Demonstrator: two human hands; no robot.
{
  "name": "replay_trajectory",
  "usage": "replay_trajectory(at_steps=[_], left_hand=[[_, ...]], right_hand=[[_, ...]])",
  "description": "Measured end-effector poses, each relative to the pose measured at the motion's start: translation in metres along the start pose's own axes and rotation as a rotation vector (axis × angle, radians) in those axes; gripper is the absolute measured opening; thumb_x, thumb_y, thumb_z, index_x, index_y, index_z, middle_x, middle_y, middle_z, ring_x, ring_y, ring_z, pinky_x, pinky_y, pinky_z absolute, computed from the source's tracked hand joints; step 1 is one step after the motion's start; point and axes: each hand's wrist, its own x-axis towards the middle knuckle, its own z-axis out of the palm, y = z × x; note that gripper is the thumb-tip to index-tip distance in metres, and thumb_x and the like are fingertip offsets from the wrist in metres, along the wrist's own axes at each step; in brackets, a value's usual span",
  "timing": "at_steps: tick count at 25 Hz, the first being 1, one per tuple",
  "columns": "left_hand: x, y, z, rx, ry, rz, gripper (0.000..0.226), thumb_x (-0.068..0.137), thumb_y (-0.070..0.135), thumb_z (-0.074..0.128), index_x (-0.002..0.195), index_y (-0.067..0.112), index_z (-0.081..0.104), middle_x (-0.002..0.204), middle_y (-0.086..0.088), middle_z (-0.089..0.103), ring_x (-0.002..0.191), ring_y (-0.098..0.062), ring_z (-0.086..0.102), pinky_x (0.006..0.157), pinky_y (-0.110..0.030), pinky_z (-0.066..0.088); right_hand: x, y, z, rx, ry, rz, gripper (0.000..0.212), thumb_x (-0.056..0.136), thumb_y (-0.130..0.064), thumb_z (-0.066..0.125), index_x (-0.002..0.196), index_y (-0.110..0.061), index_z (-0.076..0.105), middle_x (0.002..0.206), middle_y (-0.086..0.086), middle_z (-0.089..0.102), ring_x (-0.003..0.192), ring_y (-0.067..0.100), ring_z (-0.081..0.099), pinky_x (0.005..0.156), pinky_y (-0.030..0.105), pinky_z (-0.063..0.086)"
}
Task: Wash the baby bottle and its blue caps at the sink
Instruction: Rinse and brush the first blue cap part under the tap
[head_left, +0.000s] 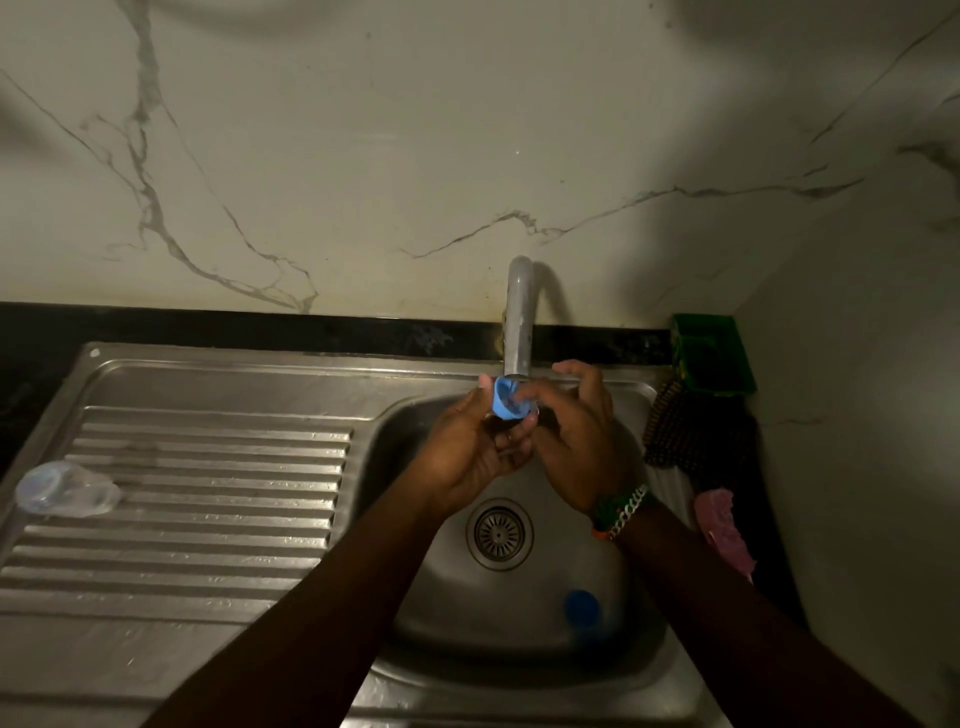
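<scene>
Blue cap (582, 607), round and darker, lies near in the sink (519, 629) basin. Farther up, left hand (470, 447) grips a lighter blue cap (506, 404) under the tap (518, 317); right hand (582, 441) fingers rub inside it. Clear bottle (65, 489) lies on the ribbed drainboard (208, 493), left.

- Your left hand (467, 447) grips a light blue cap (506, 399) under the tap (518, 317); your right hand (576, 436) pinches its rim.
- A second blue cap (582, 607) lies in the sink (415, 597).
- A clear bottle (65, 489) lies on the drainboard (208, 493).
</scene>
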Motion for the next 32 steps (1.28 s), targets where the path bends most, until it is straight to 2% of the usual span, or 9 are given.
replay_trajectory(at_steps=[3,7,11,14,17,23,26,29,32], left_hand=[[0.001,0.004,0.006,-0.035,0.04,-0.016,0.056,0.108,0.043,0.039,0.141,0.0,0.053,0.138,-0.032,0.058,0.124,-0.048,0.056,0.112,-0.056,0.041],[-0.002,0.007,0.013,-0.093,0.089,-0.028,0.055,0.109,0.041,0.04,0.142,-0.001,0.052,0.122,-0.026,0.061,0.091,-0.025,0.061,0.085,-0.034,0.052],[-0.004,0.001,0.013,-0.103,0.082,-0.036,0.048,0.109,0.037,0.043,0.136,0.001,0.058,0.123,-0.032,0.06,0.099,-0.033,0.06,0.088,-0.039,0.055],[-0.004,-0.002,0.013,-0.153,0.087,-0.051,0.05,0.107,0.041,0.043,0.136,0.003,0.058,0.121,-0.026,0.061,0.09,-0.024,0.063,0.076,-0.032,0.056],[-0.005,-0.004,0.015,-0.097,0.072,-0.036,0.047,0.109,0.039,0.039,0.135,0.007,0.06,0.125,-0.026,0.063,0.094,-0.026,0.066,0.079,-0.035,0.056],[-0.005,-0.001,0.019,-0.137,0.097,-0.037,0.047,0.108,0.039,0.043,0.135,0.004,0.06,0.128,-0.027,0.061,0.109,-0.033,0.057,0.088,-0.037,0.053],[-0.004,-0.002,0.02,-0.1,0.094,-0.032,0.045,0.108,0.038,0.044,0.134,0.005,0.061,0.126,-0.028,0.064,0.101,-0.03,0.066,0.087,-0.038,0.056],[0.0,0.002,0.016,-0.183,0.128,-0.027,0.046,0.106,0.039,0.049,0.132,0.004,0.061,0.122,-0.025,0.067,0.089,-0.024,0.069,0.075,-0.031,0.059],[-0.003,-0.005,0.015,-0.093,0.097,-0.006,0.041,0.105,0.039,0.047,0.126,0.01,0.067,0.12,-0.021,0.068,0.099,-0.028,0.067,0.081,-0.034,0.06]], right_hand=[[-0.004,-0.004,0.005,0.094,-0.037,-0.029,0.039,0.097,-0.015,0.059,0.136,-0.021,0.06,0.156,0.009,0.027,0.127,0.025,0.048,0.099,0.029,0.046],[-0.003,-0.004,0.002,-0.048,0.025,0.012,0.044,0.093,-0.02,0.064,0.136,-0.029,0.06,0.155,0.007,0.029,0.129,0.026,0.045,0.087,0.024,0.038],[-0.009,-0.004,0.003,-0.053,0.014,-0.022,0.042,0.097,-0.024,0.058,0.139,-0.027,0.058,0.158,0.009,0.027,0.132,0.026,0.043,0.093,0.021,0.034],[-0.014,-0.002,0.003,-0.135,0.02,-0.013,0.054,0.09,-0.013,0.061,0.14,-0.03,0.055,0.156,0.009,0.029,0.132,0.028,0.043,0.088,0.02,0.033],[-0.015,-0.005,0.007,-0.025,0.01,-0.035,0.045,0.094,-0.013,0.062,0.138,-0.022,0.058,0.156,0.012,0.029,0.134,0.028,0.042,0.097,0.017,0.029],[-0.017,-0.004,0.012,-0.011,0.03,-0.026,0.055,0.084,-0.001,0.064,0.135,-0.024,0.061,0.152,0.013,0.033,0.13,0.031,0.045,0.094,0.023,0.038],[-0.009,-0.003,0.01,0.0,0.069,0.037,0.043,0.093,-0.021,0.063,0.136,-0.026,0.06,0.155,0.011,0.029,0.13,0.03,0.045,0.094,0.024,0.038],[-0.016,0.0,0.011,-0.107,0.056,-0.014,0.059,0.085,-0.007,0.065,0.138,-0.031,0.057,0.156,0.01,0.028,0.133,0.031,0.042,0.092,0.023,0.037],[-0.016,-0.005,0.014,-0.001,0.046,-0.023,0.051,0.09,-0.01,0.064,0.138,-0.026,0.058,0.157,0.011,0.027,0.135,0.03,0.041,0.101,0.025,0.039]])
